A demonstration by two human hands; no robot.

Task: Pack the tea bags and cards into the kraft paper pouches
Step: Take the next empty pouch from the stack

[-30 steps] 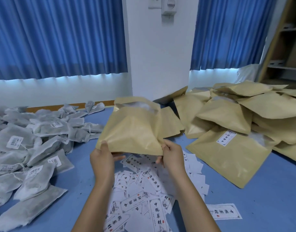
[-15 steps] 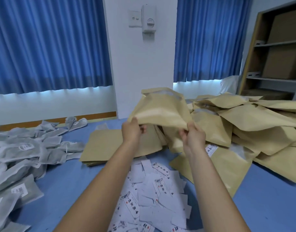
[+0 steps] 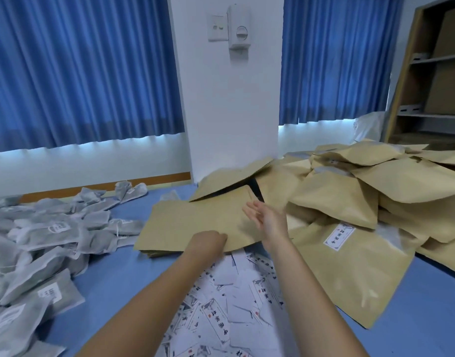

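Probably light and bendy, the top pouch (image 3: 195, 222) is best taken by its near edge, where the left hand (image 3: 208, 244) pinches it while the right hand (image 3: 266, 220) hovers, released.

Matt brown kraft paper pouches (image 3: 334, 202) at two o'clock, translucent mesh-cloth tea bags (image 3: 41, 240) at nine, white printed paper cards (image 3: 229, 300) at six, smooth blue tabletop (image 3: 113, 279)
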